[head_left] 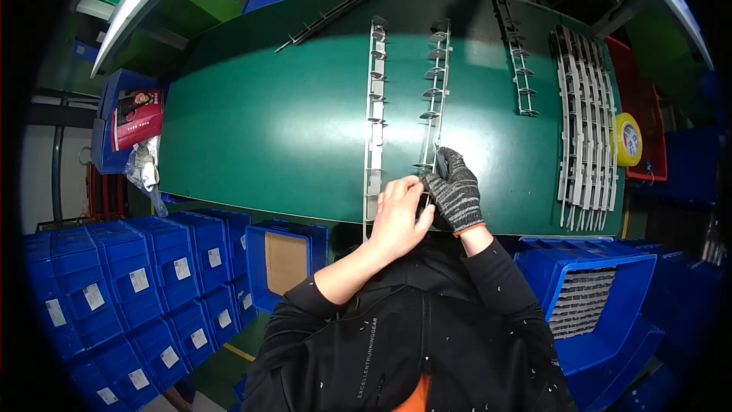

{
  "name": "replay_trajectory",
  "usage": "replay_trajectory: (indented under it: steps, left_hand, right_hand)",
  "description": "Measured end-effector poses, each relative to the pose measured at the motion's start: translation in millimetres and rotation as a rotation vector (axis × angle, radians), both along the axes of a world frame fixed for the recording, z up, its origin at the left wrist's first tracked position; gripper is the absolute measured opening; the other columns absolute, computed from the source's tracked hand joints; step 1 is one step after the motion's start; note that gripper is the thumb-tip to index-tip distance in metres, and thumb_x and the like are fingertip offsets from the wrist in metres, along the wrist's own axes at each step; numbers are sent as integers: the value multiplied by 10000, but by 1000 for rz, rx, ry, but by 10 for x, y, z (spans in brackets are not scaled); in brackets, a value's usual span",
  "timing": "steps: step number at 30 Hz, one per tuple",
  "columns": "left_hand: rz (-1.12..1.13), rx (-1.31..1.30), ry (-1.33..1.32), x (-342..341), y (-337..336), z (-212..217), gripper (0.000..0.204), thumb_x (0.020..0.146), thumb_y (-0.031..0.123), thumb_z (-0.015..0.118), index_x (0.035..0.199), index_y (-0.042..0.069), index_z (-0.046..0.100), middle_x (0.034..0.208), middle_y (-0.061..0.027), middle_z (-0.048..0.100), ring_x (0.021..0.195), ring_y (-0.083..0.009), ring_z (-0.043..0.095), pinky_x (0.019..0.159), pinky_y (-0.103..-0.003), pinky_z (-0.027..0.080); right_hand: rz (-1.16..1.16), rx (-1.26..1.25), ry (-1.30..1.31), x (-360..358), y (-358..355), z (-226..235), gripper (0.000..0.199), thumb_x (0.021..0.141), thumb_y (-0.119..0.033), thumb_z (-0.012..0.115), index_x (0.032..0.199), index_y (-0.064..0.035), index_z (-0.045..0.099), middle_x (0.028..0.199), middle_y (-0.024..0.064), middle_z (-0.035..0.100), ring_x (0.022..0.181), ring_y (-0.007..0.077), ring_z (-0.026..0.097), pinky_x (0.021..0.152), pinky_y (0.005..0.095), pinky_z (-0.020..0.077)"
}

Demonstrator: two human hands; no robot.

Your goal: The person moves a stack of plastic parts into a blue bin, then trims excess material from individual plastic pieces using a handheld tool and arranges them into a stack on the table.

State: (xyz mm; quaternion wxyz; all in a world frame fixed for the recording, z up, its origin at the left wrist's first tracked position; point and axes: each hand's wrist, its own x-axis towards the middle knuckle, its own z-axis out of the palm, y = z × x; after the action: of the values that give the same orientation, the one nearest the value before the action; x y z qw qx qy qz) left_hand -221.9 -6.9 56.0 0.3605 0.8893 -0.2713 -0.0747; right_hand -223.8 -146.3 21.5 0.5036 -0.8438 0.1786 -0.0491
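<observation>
A view from a head-worn camera looks down on a dark green worktable that fills the middle of the frame. Just below centre, the person's two hands meet at the near end of a long, thin grey plastic strip with small round tabs along it, which runs from the hands up toward the top of the frame. The bare left hand is curled, its fingertips pinching that near end. The right hand, in a grey knit glove with an orange cuff, is closed over the same end from the right (what lies under the glove cannot be seen).

A second, similar strip lies just to the left, parallel and apart. Farther right lies a third strip, and at the right edge a stack of grey strips lies beside a yellow tape roll on a red tray. Blue bins crowd the lower left, and another blue crate sits at lower right.

The strip looks light, narrow and flexible, likely to bow if lifted by one end, with tabs that could snap. It seems best held by the flat rail between tabs.
</observation>
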Motion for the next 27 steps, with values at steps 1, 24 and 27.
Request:
replay_trajectory:
  steps: [1, 24, 27]
  left_hand:
    - [65, -5, -70, 36, 58, -2, 398, 714, 116, 588, 1077, -23, 497, 1107, -176, 482, 1058, -333, 437, 911, -406, 351]
    - [242, -907, 1042, 202, 346, 400, 411, 869, 216, 541, 1193, -20, 451, 1062, -131, 578, 979, -198, 592, 641, -258, 562]
    - [196, -970, 1112, 133, 338, 411, 402, 886, 221, 508, 1195, -26, 438, 1051, -168, 578, 969, -209, 597, 649, -277, 565]
  right_hand:
    - [1, -1, 3, -6, -31, -48, 497, 752, -281, 641, 1143, -13, 489, 907, 209, 615, 848, 352, 598, 756, 403, 467]
    - [99, 595, -100, -369, 0, 720, 229, 822, -132, 590, 972, 41, 584, 837, 121, 611, 732, 153, 553, 669, 289, 447]
    - [106, 555, -57, -439, -17, 793, 227, 825, -116, 585, 981, 49, 579, 853, 126, 611, 750, 162, 559, 684, 292, 449]
